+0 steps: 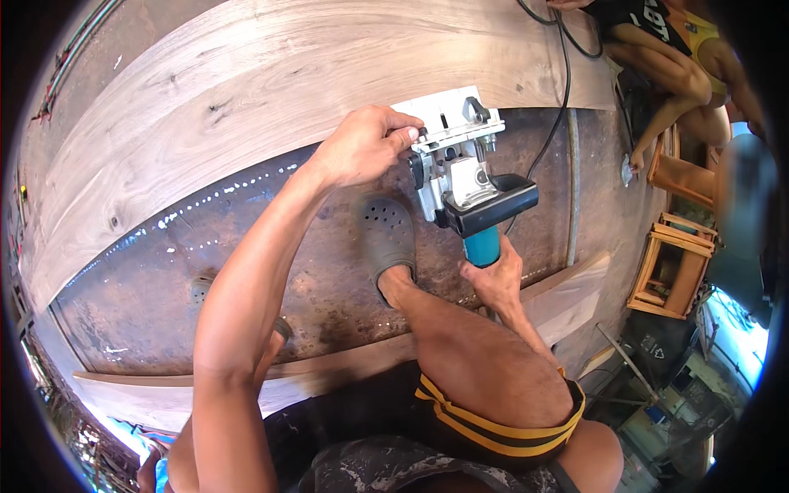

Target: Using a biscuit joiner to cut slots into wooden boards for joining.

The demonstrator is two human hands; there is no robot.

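My left hand [370,148] is closed on the white metal fence plate of a power tool [452,172], with thumb and fingers near a small black knob at its left edge. My right hand [495,275] grips the teal body [482,246] of the same tool lower down. The fence end rests at the inner edge of a long pale wooden board [205,99], over a rusty brown metal surface [140,287]. A black cord [559,90] curves away on the right. My clog-covered foot [385,232] stands on the metal surface between my arms.
A second board [140,386] runs beneath my legs. At the upper right a co-worker crouches, with an arm [662,123] reaching down. Wooden frames [682,263] stand on the right, with dark clutter [674,378] below them. Metal bars [78,49] lie at the upper left.
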